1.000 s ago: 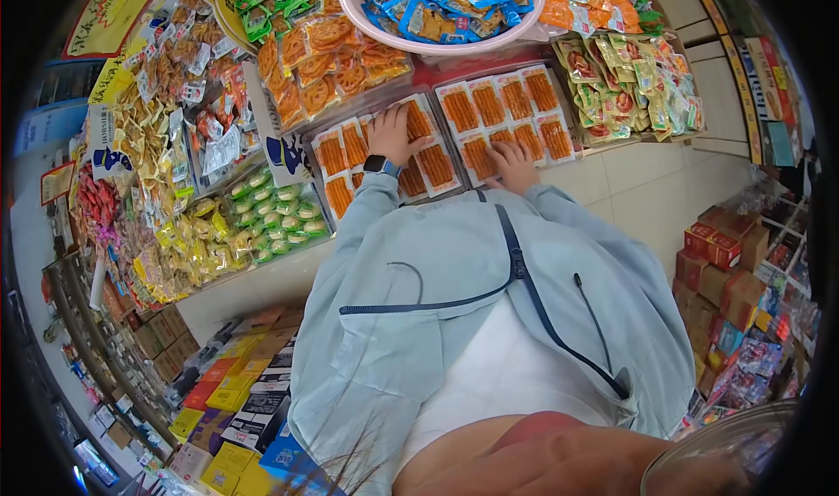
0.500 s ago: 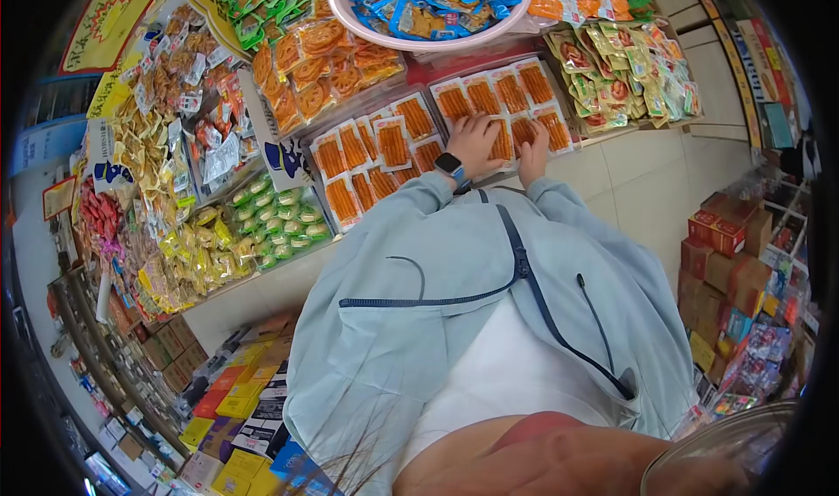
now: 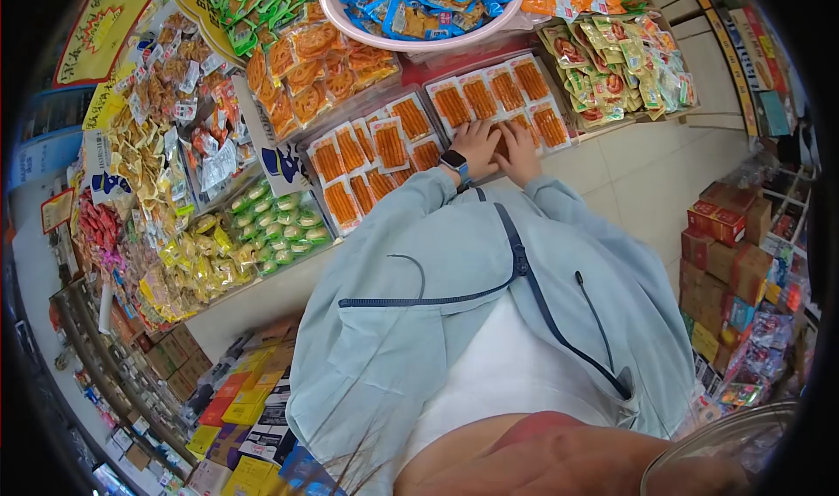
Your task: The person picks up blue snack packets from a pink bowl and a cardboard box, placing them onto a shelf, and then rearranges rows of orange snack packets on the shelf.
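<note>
A head-worn view looks down over a shop display of bagged snacks. Both arms, in a light blue jacket [image 3: 454,286], are stretched out to a shallow tray of clear packets of orange snack sticks [image 3: 482,97], laid in overlapping rows at the near edge of the shelf.

The left hand [image 3: 479,140], with a smartwatch [image 3: 453,162] on its wrist, is laid flat on the packets, fingers spread, nothing clasped. The right hand [image 3: 521,151] is pressed just beside it on the same rows. Its fingers are curved, and whether a packet is pinched cannot be told.

A second tray of the same packets [image 3: 367,159] is set to the left. A pink basin [image 3: 437,45] of blue-wrapped snacks is perched just behind.

Risk is judged to lie in the slick, overlapping film. If the packets are pushed sideways, the rows could be shuffled out of line. If they are drawn towards the body, the nearest packets could be slid over the front lip to the floor. The sticks could also be snapped if too much weight is leaned on the palms.
</note>
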`<state>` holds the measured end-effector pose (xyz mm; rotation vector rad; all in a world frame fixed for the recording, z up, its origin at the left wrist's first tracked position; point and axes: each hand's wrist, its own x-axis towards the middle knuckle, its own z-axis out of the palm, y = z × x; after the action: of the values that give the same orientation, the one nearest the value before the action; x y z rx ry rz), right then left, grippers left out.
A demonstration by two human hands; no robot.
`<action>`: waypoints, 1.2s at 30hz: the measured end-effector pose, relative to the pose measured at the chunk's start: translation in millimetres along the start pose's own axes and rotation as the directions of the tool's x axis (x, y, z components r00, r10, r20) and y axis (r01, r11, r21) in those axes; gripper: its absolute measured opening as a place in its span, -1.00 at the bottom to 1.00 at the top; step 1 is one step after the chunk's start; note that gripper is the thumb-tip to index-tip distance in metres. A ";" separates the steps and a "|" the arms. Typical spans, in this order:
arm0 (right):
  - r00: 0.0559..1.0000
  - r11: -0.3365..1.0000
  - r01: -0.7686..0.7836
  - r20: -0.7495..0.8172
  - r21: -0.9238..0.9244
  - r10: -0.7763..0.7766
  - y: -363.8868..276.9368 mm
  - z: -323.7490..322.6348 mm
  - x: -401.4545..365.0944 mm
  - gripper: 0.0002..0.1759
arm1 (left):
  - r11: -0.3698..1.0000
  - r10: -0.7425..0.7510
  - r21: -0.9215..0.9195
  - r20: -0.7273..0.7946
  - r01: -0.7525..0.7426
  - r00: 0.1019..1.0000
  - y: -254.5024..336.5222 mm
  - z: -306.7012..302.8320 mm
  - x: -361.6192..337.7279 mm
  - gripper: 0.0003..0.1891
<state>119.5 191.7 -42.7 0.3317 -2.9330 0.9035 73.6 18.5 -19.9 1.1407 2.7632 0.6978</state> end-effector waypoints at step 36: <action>0.999 0.980 -0.020 0.038 -0.198 0.028 -2.0 6.7 3.4 -0.23 | 0.898 -0.436 0.129 0.117 0.421 0.892 -37.0 -46.8 -97.3 0.05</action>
<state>116.7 185.7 -46.8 0.3068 -3.0359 0.6059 108.7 -88.9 -4.2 0.5241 2.8013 0.4098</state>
